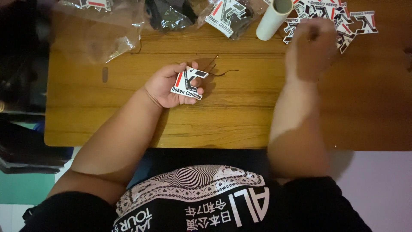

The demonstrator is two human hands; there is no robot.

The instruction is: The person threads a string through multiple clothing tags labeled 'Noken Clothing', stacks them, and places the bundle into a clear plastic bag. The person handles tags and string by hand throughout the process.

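My left hand (169, 86) holds a small white, black and red die-cut card tag (189, 83) over the middle of the wooden table (240, 116). Thin black strings (221, 72) lie on the wood just right of the tag. Farther off at the upper right, my right hand (311, 47) is blurred and curled into a loose fist beside a heap of the same kind of tags (343, 23). Whether it holds anything cannot be seen.
A white cardboard tube (274, 18) lies at the table's far edge by the tag heap. Clear plastic bags (107, 25) and a bagged dark item with a tag (227, 16) sit along the far left and centre. Dark clutter stands left of the table.
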